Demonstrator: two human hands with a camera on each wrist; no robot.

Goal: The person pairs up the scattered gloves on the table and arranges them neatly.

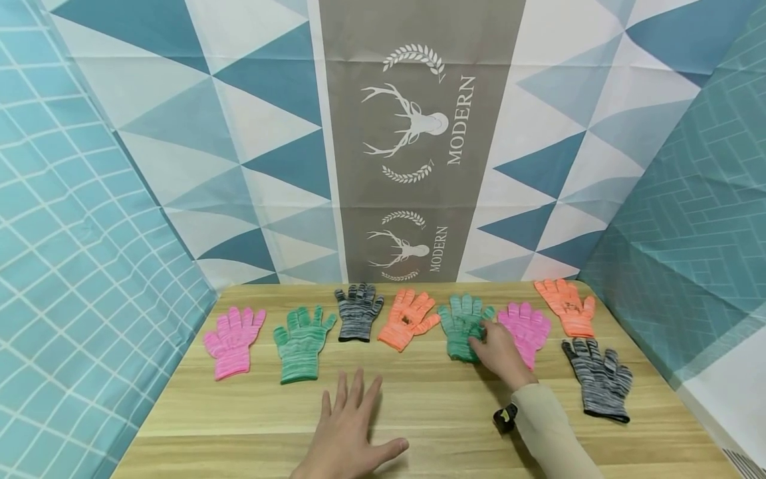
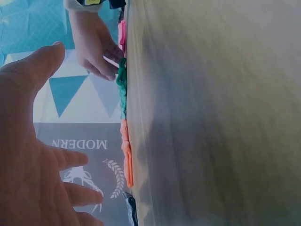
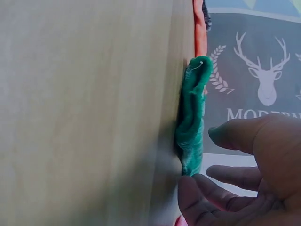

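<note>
The right grip (image 1: 501,351) is parted at the darker green glove (image 1: 461,324), laid on the worktop (image 1: 443,412) beside a pink glove (image 1: 526,329); the green edge is best pinched lightly. The left grip (image 1: 347,429) is spread.

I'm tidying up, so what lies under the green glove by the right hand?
The wooden table shows around that green glove; anything directly between them is covered and cannot be seen.

Wooden table (image 1: 239,426); triangle-print backdrop (image 1: 407,196); gridded blue sheet (image 1: 78,246) at left.
</note>
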